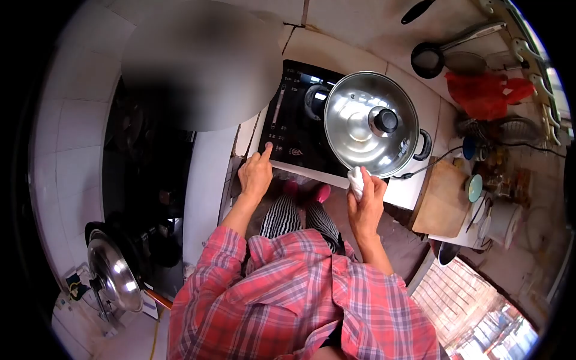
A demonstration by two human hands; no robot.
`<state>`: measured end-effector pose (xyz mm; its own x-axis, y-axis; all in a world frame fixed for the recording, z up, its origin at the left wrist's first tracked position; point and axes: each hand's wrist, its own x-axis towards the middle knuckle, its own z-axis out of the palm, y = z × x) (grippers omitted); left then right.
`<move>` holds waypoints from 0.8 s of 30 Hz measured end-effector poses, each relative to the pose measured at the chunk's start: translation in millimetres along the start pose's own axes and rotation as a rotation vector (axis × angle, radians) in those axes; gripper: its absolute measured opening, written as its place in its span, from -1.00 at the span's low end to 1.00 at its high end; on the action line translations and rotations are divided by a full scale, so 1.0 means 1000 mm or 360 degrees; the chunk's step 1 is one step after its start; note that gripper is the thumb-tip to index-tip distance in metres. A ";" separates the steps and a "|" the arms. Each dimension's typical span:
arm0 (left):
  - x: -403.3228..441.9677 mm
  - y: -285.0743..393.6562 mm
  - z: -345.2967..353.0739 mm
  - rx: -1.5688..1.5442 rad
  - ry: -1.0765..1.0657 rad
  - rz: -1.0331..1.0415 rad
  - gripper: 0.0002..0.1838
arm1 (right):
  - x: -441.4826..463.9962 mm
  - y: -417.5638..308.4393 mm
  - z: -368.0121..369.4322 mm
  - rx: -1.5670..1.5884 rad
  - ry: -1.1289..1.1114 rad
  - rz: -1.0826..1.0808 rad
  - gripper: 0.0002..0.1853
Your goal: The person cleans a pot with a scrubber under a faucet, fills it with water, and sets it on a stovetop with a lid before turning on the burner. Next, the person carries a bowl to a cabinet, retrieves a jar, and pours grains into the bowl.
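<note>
My left hand (255,178) is at the near left corner of a black induction cooktop (300,143). Its index finger is stretched out onto the printed control panel, the other fingers partly curled, with nothing held. On the cooktop stands a pot with black side handles (423,145), covered by a shiny metal lid (354,132) with a black knob (386,120). My right hand (367,207) grips a folded white cloth (357,183) close to the lid's near rim. Whether the cloth touches the pot is hard to tell.
A wooden cutting board (441,198) and a small green bowl (474,188) lie to the right. Pans and a red plastic bag (487,95) hang on the wall. A power cord (429,165) runs by the pot. A lidded wok (114,270) stands lower left.
</note>
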<state>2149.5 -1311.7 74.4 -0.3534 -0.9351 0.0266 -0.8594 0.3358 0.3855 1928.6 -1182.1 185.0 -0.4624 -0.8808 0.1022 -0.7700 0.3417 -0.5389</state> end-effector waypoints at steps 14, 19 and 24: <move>0.030 0.014 -0.003 -0.0057 0.0105 0.0173 -0.60 | 0.000 0.000 0.001 0.0049 0.0012 0.0066 -0.35; 0.027 0.014 -0.003 -0.0030 0.0051 0.0136 -0.60 | -0.002 -0.004 -0.002 0.0113 -0.0009 0.0047 -0.33; 0.027 0.017 -0.002 -0.0010 0.0015 0.0112 -0.61 | -0.003 -0.006 -0.003 0.0192 -0.0032 0.0012 -0.33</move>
<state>2126.7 -1331.4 83.6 -0.4094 -0.9102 0.0622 -0.8303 0.3999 0.3881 1933.2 -1180.5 190.5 -0.4578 -0.8853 0.0817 -0.7077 0.3073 -0.6361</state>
